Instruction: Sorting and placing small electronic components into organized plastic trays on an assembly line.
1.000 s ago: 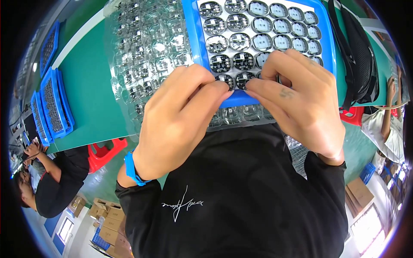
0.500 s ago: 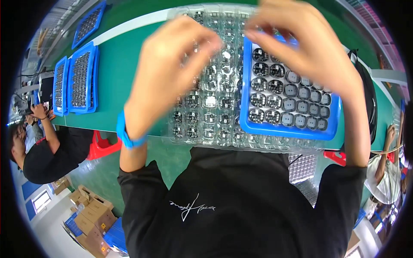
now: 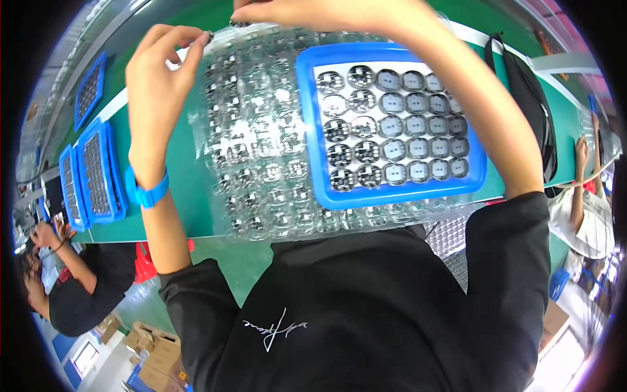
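Where left grip pinches, small dark piece

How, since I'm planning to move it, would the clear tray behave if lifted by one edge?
The clear tray is probably light and floppy, as it looks like thin plastic. Tilting could spill the small parts in it. The blue tray lying partly over it would likely weigh that side down.

Across the green workbench lie clear plastic blister sheeting in the middle, filled blue trays left, a black bag right.
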The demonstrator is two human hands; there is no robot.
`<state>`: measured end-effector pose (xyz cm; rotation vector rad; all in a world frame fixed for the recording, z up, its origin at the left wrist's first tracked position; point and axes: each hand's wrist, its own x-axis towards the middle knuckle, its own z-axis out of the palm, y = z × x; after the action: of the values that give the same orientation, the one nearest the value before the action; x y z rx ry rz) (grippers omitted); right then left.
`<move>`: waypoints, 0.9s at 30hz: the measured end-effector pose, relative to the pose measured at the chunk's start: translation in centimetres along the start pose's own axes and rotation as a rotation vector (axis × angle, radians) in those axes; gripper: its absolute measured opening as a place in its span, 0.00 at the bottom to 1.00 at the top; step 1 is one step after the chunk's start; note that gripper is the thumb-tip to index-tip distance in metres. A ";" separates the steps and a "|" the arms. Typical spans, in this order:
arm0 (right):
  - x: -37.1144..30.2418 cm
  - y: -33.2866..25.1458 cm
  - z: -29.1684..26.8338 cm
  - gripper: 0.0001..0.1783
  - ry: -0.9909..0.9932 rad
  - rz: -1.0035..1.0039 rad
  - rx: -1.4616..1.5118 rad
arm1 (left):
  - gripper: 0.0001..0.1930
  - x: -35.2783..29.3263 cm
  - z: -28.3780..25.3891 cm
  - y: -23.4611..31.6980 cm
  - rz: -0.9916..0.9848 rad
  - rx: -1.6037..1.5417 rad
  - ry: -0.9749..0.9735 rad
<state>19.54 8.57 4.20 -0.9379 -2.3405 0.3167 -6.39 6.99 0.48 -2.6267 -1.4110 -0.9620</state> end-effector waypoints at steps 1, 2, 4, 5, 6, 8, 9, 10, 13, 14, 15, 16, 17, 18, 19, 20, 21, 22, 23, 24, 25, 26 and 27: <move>-1.5 -0.3 -2.7 0.09 -0.041 0.003 0.080 | 0.06 0.1 -0.2 1.7 0.020 -0.018 0.055; -3.2 -0.1 -4.8 0.08 -0.049 -0.020 0.072 | 0.06 0.5 -0.3 3.3 0.064 -0.076 0.053; -6.0 -0.1 -7.4 0.06 -0.101 -0.022 0.089 | 0.05 0.2 0.0 6.2 0.108 -0.213 0.005; -7.9 -1.3 -9.7 0.05 -0.134 0.047 0.054 | 0.05 1.0 0.6 8.0 0.198 -0.382 -0.033; -9.2 -1.3 -10.3 0.05 -0.146 0.041 0.058 | 0.06 1.1 0.8 9.2 0.253 -0.403 -0.068; -11.9 -0.2 -9.6 0.06 -0.190 0.040 0.006 | 0.07 0.9 1.6 11.0 0.308 -0.472 -0.142; -13.1 -0.2 -9.5 0.08 -0.209 0.058 -0.036 | 0.07 0.9 2.4 11.7 0.276 -0.503 -0.187; -14.0 -0.5 -9.3 0.07 -0.212 0.071 -0.070 | 0.07 1.0 3.1 12.1 0.304 -0.526 -0.192; -15.2 -1.4 -8.9 0.07 -0.212 0.117 -0.095 | 0.08 0.8 4.8 12.5 0.339 -0.502 -0.198; -15.3 -1.5 -8.7 0.07 -0.210 0.150 -0.094 | 0.08 0.8 5.1 12.6 0.352 -0.461 -0.194; -15.4 -1.3 -8.5 0.07 -0.204 0.153 -0.089 | 0.08 0.8 5.2 12.7 0.354 -0.458 -0.201; -15.5 -1.1 -8.4 0.07 -0.201 0.128 -0.104 | 0.08 0.9 5.3 12.9 0.350 -0.437 -0.216; -15.7 -0.9 -8.2 0.07 -0.198 0.102 -0.120 | 0.07 1.0 5.4 13.0 0.345 -0.416 -0.229; -15.9 -0.8 -8.2 0.08 -0.198 0.134 -0.094 | 0.07 1.1 5.5 13.1 0.351 -0.417 -0.237; -15.8 -0.7 -8.3 0.08 -0.193 0.139 -0.091 | 0.07 1.1 5.5 13.2 0.355 -0.394 -0.242; -15.8 -0.6 -8.4 0.08 -0.178 0.102 -0.106 | 0.07 1.2 5.4 13.3 0.359 -0.371 -0.247; -15.8 -0.4 -8.4 0.08 -0.163 0.066 -0.122 | 0.07 1.3 5.5 13.4 0.364 -0.371 -0.253; -15.8 -0.4 -8.3 0.08 -0.157 0.071 -0.120 | 0.07 1.2 5.6 13.4 0.359 -0.347 -0.250; -15.8 -0.3 -8.2 0.08 -0.165 0.074 -0.108 | 0.06 1.3 5.7 13.4 0.354 -0.324 -0.247; -15.8 -0.3 -8.1 0.08 -0.173 0.078 -0.095 | 0.06 1.3 5.6 13.5 0.360 -0.324 -0.252; -15.4 -0.6 -8.6 0.08 -0.168 0.080 -0.092 | 0.06 1.2 5.4 13.5 0.356 -0.288 -0.274; -14.6 -1.1 -9.5 0.08 -0.214 0.106 -0.052 | 0.06 1.2 5.2 13.5 0.351 -0.251 -0.296; -14.2 -1.3 -9.9 0.09 -0.259 0.133 -0.012 | 0.06 1.2 5.0 13.4 0.353 -0.248 -0.300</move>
<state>32.96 -2.19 6.45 -1.1182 -2.5193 0.5052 6.79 1.38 0.61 -3.1644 -0.8527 -0.7672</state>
